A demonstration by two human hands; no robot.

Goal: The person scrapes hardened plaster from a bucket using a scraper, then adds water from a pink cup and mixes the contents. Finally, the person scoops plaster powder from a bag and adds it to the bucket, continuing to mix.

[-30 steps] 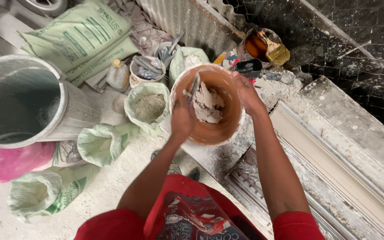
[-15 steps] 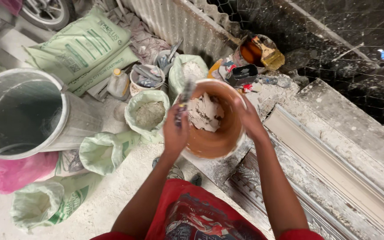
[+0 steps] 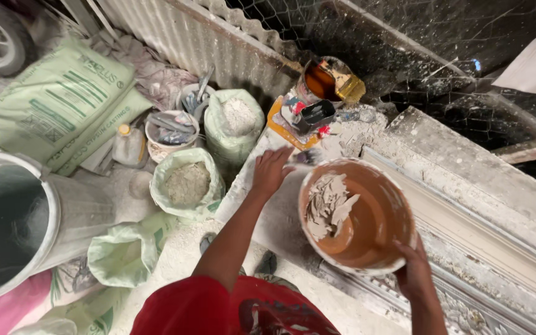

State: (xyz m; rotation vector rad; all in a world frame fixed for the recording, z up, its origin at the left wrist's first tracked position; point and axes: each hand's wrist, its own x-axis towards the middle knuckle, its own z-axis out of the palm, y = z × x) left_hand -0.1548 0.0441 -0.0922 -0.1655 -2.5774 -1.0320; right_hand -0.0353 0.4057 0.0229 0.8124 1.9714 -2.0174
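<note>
You have the orange bowl (image 3: 358, 217) by its near rim: your right hand (image 3: 414, 273) is closed on that edge, and it rests tilted on the dusty white workbench (image 3: 268, 217), beside the long moulded plaster cornice (image 3: 466, 223). It is the largest thing in play, and it looks like a flexible mixing bowl, so expect the wall to buckle if you lift it by 1 edge alone; a hand under the base would likely steady it. The smears on the rim may make it slippery. Inside, the lump of grey-white plaster (image 3: 327, 205) clings to the far wall, which probably loads the bowl unevenly. It looks soft and pasty. Your left hand (image 3: 272, 170) lies flat and open on the bench, gripping nothing. Your right fingers are hidden behind the rim, the bowl's underside is out of sight, and your left fingertips blur into clutter.
</note>
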